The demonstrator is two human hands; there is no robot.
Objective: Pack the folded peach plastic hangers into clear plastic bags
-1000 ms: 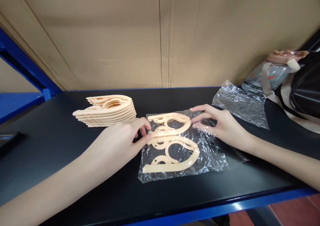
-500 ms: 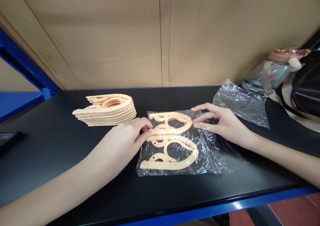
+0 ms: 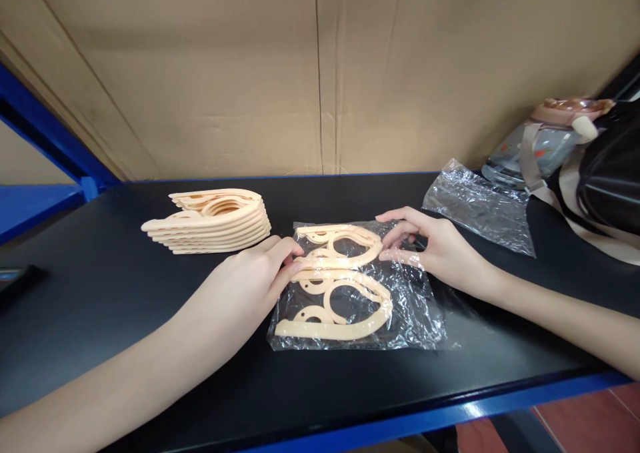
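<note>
Two cream plastic folding hangers, an upper one (image 3: 345, 263) and a lower one (image 3: 370, 325), lie folded side by side inside a clear plastic bag (image 3: 415, 326) on the black tabletop. My left hand (image 3: 260, 266) is closed in a pinch at the left end of the upper hanger, by the bag's edge. At that hanger's curved right end, my right hand (image 3: 430, 243) has its thumb and middle finger close together on the bagged hanger, its index finger stretched out above. A neat stack of several like folding hangers (image 3: 215, 223) stands behind my left hand.
Another clear plastic bag (image 3: 480, 206) lies flat at the back right. Beyond it are a strapped water bottle (image 3: 540, 143) and a black bag (image 3: 613, 173). A dark phone-like object (image 3: 15, 279) sits at the left edge. Cardboard (image 3: 240, 73) walls the back; the table has a blue frame (image 3: 450, 413).
The view has shifted slightly. My right hand has drawn a little further left along the bag, its thumb and middle finger still at the upper hanger's end. My left hand keeps its pinch.
</note>
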